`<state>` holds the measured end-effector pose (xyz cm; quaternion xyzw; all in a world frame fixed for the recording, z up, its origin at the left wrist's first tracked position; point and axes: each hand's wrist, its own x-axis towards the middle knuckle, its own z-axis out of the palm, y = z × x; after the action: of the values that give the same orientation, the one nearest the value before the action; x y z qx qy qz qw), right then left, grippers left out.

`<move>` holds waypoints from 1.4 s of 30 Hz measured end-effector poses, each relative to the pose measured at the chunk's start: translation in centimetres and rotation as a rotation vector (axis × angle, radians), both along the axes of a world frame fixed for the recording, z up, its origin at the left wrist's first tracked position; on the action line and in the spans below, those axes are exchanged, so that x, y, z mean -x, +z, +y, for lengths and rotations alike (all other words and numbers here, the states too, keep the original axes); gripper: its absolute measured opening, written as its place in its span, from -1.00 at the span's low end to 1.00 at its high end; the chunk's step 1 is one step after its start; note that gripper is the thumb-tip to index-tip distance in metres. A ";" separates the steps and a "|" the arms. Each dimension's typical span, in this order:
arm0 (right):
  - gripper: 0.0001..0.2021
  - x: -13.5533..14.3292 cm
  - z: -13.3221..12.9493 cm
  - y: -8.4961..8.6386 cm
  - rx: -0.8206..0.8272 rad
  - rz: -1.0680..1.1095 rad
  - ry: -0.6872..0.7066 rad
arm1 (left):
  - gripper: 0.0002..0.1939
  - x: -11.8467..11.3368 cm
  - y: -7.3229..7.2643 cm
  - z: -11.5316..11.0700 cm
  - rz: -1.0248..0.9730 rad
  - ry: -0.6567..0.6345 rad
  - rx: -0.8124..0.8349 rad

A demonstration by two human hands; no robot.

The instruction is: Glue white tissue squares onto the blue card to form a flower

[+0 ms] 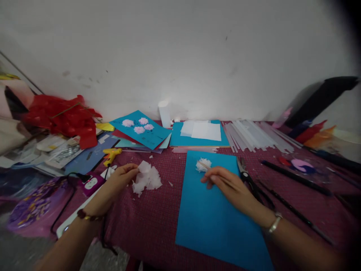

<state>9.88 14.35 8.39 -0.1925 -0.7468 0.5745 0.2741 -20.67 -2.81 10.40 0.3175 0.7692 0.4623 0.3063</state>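
Note:
My left hand has thumb and fingertips pinched at the edge of a heap of thin white paper pieces on the table, apparently on one piece. My right hand is closed on a thin wooden stick, most of which the fingers hide. The stick's tip reaches over a ruffled white paper flower. That flower lies near the top of a blue sheet, with my right hand just to its lower right.
A yellow glue gun and a purple power socket lie left. Behind are a blue card with pink flowers, white paper squares and translucent glue sticks. Scissors and dark pens lie right.

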 end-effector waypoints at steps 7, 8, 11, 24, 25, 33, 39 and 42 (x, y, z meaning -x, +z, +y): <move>-0.79 13.0 -2.3 2.4 -0.076 0.091 0.171 | -0.70 -0.5 2.0 0.7 0.203 -0.262 0.080; -0.78 14.7 -2.7 2.3 -0.092 0.074 0.178 | -0.70 -0.2 1.9 0.8 0.248 -0.291 0.103; -0.82 18.2 -3.6 1.9 -0.174 -0.023 0.124 | -0.75 0.7 1.3 0.8 0.448 -0.302 0.197; -0.85 12.3 -1.9 1.0 -0.140 0.065 -0.010 | -0.62 -4.3 1.0 4.6 -0.137 -0.291 -0.124; -0.86 11.0 -1.5 1.2 -0.116 0.081 -0.003 | -0.69 -5.2 0.8 5.5 -0.183 -0.286 -0.145; -0.58 -1.6 5.3 -0.2 0.173 0.113 -0.159 | -0.69 -10.4 -2.7 13.0 -0.329 -0.301 -0.256; -0.60 -2.5 6.6 -3.3 -0.049 -0.103 -0.083 | -0.71 -12.0 -4.7 16.4 -0.319 -0.335 -0.221; -0.66 -1.5 6.2 -3.3 -0.164 -0.105 -0.035 | -0.77 -11.5 -5.3 16.8 -0.262 -0.334 -0.188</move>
<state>11.40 20.55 5.13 -0.2125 -0.8012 0.4956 0.2594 -9.19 13.96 5.06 0.4049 0.6133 0.5119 0.4449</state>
